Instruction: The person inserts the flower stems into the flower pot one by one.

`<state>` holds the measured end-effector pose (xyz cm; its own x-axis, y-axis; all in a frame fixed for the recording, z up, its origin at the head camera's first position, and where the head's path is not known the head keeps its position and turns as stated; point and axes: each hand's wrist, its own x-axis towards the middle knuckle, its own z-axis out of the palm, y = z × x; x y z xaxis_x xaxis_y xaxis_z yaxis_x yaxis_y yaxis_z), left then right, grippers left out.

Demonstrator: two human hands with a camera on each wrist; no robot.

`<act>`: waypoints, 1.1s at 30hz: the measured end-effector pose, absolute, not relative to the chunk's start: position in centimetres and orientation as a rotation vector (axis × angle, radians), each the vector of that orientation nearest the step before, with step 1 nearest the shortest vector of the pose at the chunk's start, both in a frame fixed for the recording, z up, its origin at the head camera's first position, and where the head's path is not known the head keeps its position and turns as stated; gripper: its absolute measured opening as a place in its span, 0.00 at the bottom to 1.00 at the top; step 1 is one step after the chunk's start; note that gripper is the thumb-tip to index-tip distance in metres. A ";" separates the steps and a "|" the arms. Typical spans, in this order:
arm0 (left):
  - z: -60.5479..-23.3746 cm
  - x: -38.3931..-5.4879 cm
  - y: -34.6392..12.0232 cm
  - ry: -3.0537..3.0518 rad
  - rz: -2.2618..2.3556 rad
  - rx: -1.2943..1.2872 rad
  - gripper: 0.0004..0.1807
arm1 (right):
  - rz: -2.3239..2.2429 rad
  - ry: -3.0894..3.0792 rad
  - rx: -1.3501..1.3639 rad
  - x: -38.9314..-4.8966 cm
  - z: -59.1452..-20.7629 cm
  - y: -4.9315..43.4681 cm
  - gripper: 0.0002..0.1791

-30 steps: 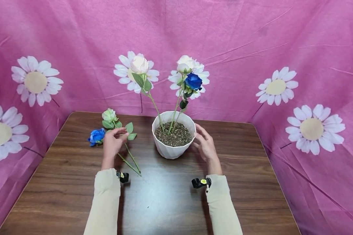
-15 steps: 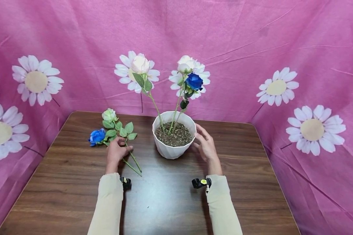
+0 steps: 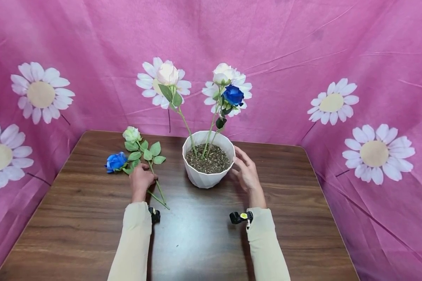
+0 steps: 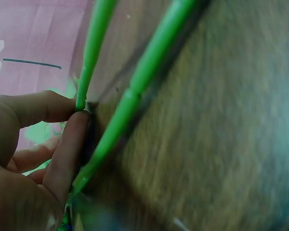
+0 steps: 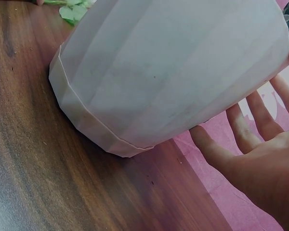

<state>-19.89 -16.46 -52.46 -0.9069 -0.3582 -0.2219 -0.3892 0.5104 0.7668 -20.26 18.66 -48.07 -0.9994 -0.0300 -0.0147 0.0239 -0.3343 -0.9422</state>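
My left hand (image 3: 142, 181) is over the stems of two cut roses lying on the wooden table. One is a pale green-white rose (image 3: 131, 134), the other a blue rose (image 3: 116, 161). In the left wrist view, thumb and fingertip pinch one green stem (image 4: 94, 43), the green-white rose's by its place in the head view; a second stem (image 4: 135, 94) lies close beside it. My right hand (image 3: 247, 175) rests extended fingers against the side of a white faceted flowerpot (image 3: 205, 180), thumb near the rim.
Soil (image 3: 209, 160) fills the pot. A pale pink rose (image 3: 168, 74), a white rose (image 3: 223, 73) and a blue rose (image 3: 233, 95) stand upright in it. Behind and beside the wooden table (image 3: 295, 218) hangs a pink cloth (image 3: 274, 35) printed with large daisies.
My left hand has come down and slightly right along the stems, from near the leaves, and its fingers have closed on one stem. The right hand and pot have stayed put.
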 end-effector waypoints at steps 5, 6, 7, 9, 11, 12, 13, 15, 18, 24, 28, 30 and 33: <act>-52.2 -20.1 -16.5 2.447 1.717 -0.672 0.28 | -2.546 1.777 -0.022 -20.5 -48.2 18.6 0.29; -52.2 -20.1 -16.6 2.343 1.821 -0.674 0.29 | -2.548 1.776 -0.024 -20.5 -48.2 18.6 0.29; -52.2 -20.2 -16.6 2.229 1.921 -0.677 0.30 | -2.548 1.777 -0.023 -20.5 -48.2 18.6 0.29; -52.2 -20.1 -16.6 2.028 2.061 -0.686 0.31 | -2.552 1.775 -0.020 -20.5 -48.2 18.6 0.29; -52.4 -20.1 -16.7 1.908 2.130 -0.676 0.32 | -2.545 1.781 -0.025 -20.5 -48.2 18.6 0.29; -52.4 -20.0 -16.8 1.870 2.156 -0.666 0.33 | -2.544 1.781 -0.027 -20.5 -48.2 18.5 0.29; -52.4 -19.9 -16.8 1.842 2.176 -0.652 0.33 | -2.544 1.781 -0.027 -20.5 -48.2 18.5 0.29; -52.4 -19.9 -16.8 1.806 2.209 -0.623 0.33 | -2.543 1.782 -0.029 -20.5 -48.2 18.5 0.29; -52.4 -19.8 -16.9 1.754 2.251 -0.599 0.33 | -2.547 1.775 -0.025 -20.4 -48.1 18.5 0.30; -52.4 -19.8 -17.0 1.657 2.369 -0.647 0.34 | -2.542 1.775 -0.026 -20.4 -48.1 18.4 0.30; -52.2 -20.1 -16.9 1.618 2.432 -0.668 0.35 | -2.553 1.779 -0.017 -20.4 -48.0 18.4 0.29; -52.2 -20.2 -16.8 1.616 2.449 -0.671 0.35 | -2.558 1.779 -0.002 -20.4 -48.0 18.5 0.29; -52.2 -20.3 -16.6 1.604 2.483 -0.671 0.35 | -2.550 1.788 -0.004 -20.4 -48.0 18.4 0.29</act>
<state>-20.25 -16.60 -52.20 -0.8963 -0.1433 -0.4196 -0.3235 -0.4358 0.8399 -20.44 18.44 -47.96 -0.9996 -0.0233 -0.0135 0.0207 -0.3407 -0.9399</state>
